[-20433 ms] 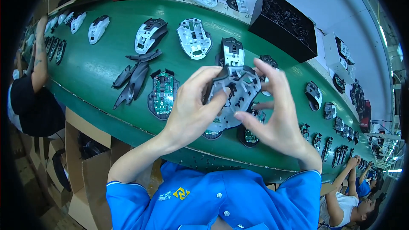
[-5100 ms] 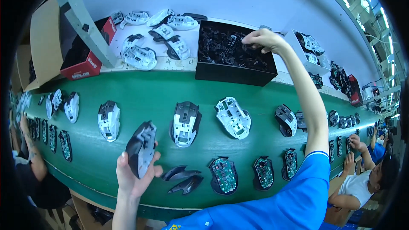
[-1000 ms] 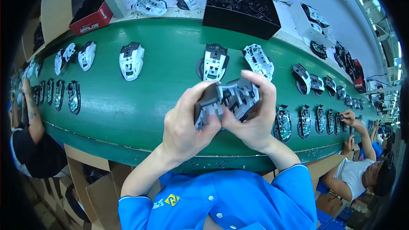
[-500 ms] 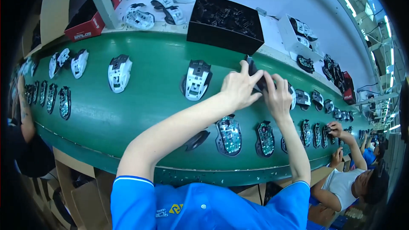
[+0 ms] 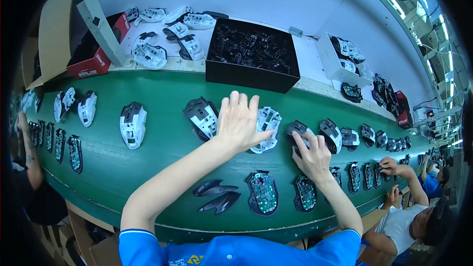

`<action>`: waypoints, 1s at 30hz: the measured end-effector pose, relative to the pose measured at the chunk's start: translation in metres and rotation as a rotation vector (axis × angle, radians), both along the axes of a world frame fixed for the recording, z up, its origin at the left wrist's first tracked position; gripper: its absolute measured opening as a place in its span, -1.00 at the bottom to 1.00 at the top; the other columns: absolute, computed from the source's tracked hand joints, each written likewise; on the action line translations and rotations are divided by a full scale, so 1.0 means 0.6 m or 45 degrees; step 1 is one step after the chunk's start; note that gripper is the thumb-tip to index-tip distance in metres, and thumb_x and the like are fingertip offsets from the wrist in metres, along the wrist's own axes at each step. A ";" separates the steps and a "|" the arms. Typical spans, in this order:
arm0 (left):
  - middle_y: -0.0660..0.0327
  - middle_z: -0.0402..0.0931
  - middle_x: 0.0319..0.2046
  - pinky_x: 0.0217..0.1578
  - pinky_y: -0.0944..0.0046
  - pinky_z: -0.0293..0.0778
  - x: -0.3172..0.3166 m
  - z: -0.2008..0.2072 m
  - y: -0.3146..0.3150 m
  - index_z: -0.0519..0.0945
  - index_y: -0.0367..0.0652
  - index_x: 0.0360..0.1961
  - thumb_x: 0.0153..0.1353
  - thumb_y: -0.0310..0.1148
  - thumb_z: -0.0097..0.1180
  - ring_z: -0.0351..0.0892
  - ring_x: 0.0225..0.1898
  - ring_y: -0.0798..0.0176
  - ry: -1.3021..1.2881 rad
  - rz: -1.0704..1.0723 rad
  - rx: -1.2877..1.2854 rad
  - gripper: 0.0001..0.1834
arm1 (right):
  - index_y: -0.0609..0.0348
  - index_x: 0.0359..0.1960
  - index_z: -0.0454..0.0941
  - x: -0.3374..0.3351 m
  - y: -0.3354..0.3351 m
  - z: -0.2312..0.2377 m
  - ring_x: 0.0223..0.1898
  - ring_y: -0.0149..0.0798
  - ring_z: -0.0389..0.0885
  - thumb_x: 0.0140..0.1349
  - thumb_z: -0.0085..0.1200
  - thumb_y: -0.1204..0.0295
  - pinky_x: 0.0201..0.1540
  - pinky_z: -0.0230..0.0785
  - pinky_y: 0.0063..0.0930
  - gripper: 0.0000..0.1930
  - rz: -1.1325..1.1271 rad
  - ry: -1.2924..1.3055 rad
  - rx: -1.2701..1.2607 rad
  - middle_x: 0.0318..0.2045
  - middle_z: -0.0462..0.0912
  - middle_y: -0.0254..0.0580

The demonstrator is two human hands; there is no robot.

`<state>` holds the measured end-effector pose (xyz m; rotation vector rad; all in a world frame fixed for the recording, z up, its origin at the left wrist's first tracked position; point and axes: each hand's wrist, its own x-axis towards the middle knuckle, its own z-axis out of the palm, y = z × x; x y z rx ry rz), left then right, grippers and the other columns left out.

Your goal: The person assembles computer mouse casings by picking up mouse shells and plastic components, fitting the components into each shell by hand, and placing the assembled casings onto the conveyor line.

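Note:
My left hand (image 5: 239, 124) is open, its fingers spread over the green work surface. Beneath or beside it, on its left, is a grey-and-white computer mouse shell (image 5: 201, 117); by its thumb lies a white shell (image 5: 269, 130), partly hidden by the hand. My right hand (image 5: 314, 158) has its fingers and thumb closed around a dark-topped mouse shell (image 5: 298, 129). Closer to me lie two curved black side pieces (image 5: 215, 188). To their right are a mouse base with a green circuit board (image 5: 263, 193) and a similar base (image 5: 306, 194).
A black box (image 5: 251, 79) of small dark parts stands at the far edge. White shells (image 5: 149, 51) lie on the shelf beside it. Another shell (image 5: 133, 124) sits on the left. Several shells and board-fitted bases run off rightward, where a co-worker's hand (image 5: 389, 165) handles one.
My hands were together near the black box around a dark piece; now they are apart and nearer me. The left has moved leftward, and the right grips a shell. The view has shifted.

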<state>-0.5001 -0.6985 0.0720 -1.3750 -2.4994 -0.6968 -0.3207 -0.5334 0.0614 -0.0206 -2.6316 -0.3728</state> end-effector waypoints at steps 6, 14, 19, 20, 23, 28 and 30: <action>-0.07 0.58 -0.45 -0.22 0.02 0.51 -0.030 -0.007 -0.010 0.54 -0.42 -0.21 -0.09 0.06 0.28 0.60 -0.30 -0.11 -0.516 -0.148 -0.222 -0.33 | 0.10 -0.35 0.62 -0.115 0.037 0.127 -0.29 -0.18 0.56 -0.01 0.24 0.41 -0.21 0.42 -0.30 -0.83 0.242 0.141 -0.521 -0.42 0.56 -0.19; 0.23 0.45 -0.31 -0.33 0.39 0.46 -0.020 0.076 -0.110 0.55 -0.38 -0.17 0.11 -0.36 0.25 0.50 -0.32 0.44 -1.191 -0.238 0.208 -0.67 | 0.08 -0.43 0.63 -0.406 0.150 0.106 -0.20 -0.12 0.56 -0.04 0.05 0.54 -0.30 0.52 -0.32 -0.86 0.161 -0.370 0.187 -0.35 0.57 -0.27; 0.17 0.47 -0.19 -0.43 0.34 0.55 -0.017 0.067 -0.208 0.49 -0.32 -0.05 0.30 -0.28 -0.02 0.52 -0.30 0.37 -1.979 -0.065 0.524 -0.67 | 0.18 -0.55 0.56 -0.459 0.119 0.098 -0.27 -0.07 0.60 -0.13 0.13 0.55 -0.29 0.52 -0.24 -0.94 0.053 -0.558 0.456 -0.37 0.55 -0.13; 0.14 0.48 -0.11 -0.42 0.32 0.56 -0.013 0.063 -0.220 0.42 -0.29 0.03 0.32 -0.29 -0.11 0.53 -0.25 0.35 -2.045 -0.021 0.579 -0.65 | 0.20 -0.53 0.57 -0.453 0.113 0.114 -0.30 -0.03 0.61 -0.11 0.16 0.54 -0.31 0.50 -0.21 -0.93 0.190 -0.425 0.356 -0.36 0.55 -0.09; 0.15 0.49 -0.11 -0.31 0.27 0.58 -0.011 0.068 -0.230 0.36 -0.23 0.10 0.29 -0.31 -0.11 0.53 -0.15 0.32 -2.377 0.077 0.645 -0.62 | 0.19 -0.38 0.65 -0.448 0.151 0.175 -0.45 -0.11 0.65 -0.07 0.25 0.49 -0.37 0.57 -0.29 -0.83 0.032 -0.821 -0.337 -0.46 0.66 -0.05; 0.02 0.37 0.08 -0.18 0.02 0.62 -0.017 0.096 -0.269 0.05 -0.14 0.31 0.16 -0.40 -0.14 0.51 0.02 0.11 -2.568 -0.071 0.651 -0.35 | 0.36 -0.17 0.56 -0.372 0.069 0.238 -0.50 -0.41 0.62 0.18 0.09 0.41 -0.62 0.53 -0.60 -0.74 0.098 -0.407 -1.277 -0.48 0.61 -0.20; -0.05 0.31 0.11 -0.31 -0.11 0.65 -0.012 0.095 -0.290 -0.04 -0.08 0.35 0.12 -0.38 -0.14 0.51 0.00 -0.01 -2.631 -0.169 0.664 -0.27 | 0.35 -0.13 0.55 -0.318 0.010 0.267 -0.45 -0.44 0.62 0.22 0.05 0.39 -0.60 0.52 -0.65 -0.72 0.222 -0.506 -1.495 -0.41 0.62 -0.19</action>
